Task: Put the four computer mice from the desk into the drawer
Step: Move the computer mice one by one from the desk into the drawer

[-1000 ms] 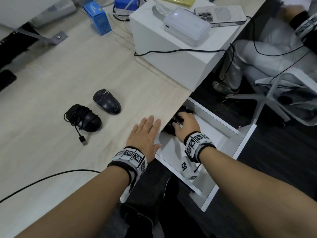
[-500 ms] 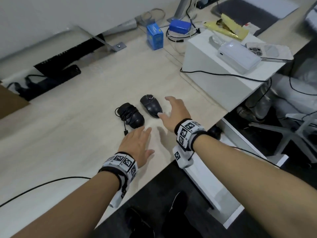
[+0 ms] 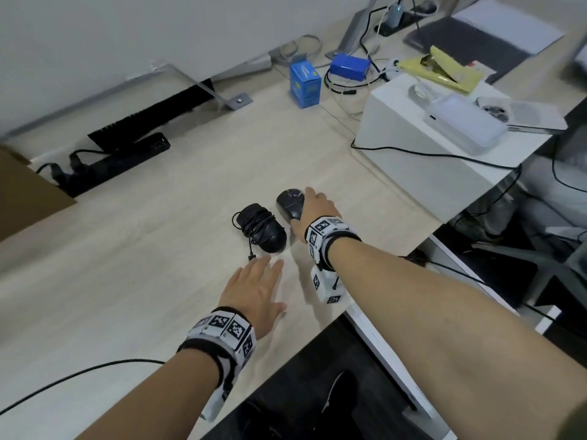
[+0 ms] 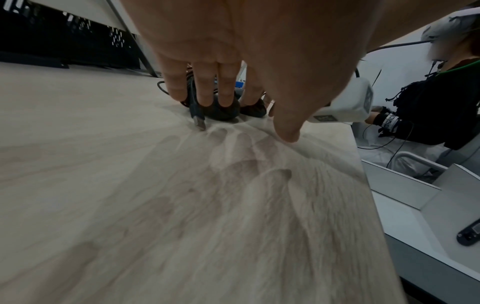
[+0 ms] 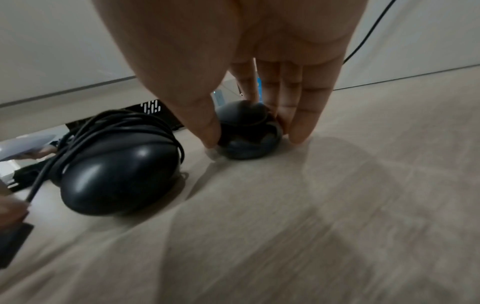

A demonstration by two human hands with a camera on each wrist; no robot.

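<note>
right hand (image 3: 313,208) now grasps wireless mouse (image 3: 289,203); left hand (image 3: 254,289) released beside corded mouse (image 3: 263,228).

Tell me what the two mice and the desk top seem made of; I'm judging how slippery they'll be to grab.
Corded mouse: looks like smooth black plastic, semi-gloss, with bright highlights on its hump; its wrapped cable looks rubbery. Cordless mouse, between the right hand's thumb and fingers: darker, duller plastic, possibly matte. Desk: pale wood-grain surface, probably laminate, low sheen.

Corded mouse (image 3: 263,228) left of cordless mouse (image 3: 289,203)
</note>
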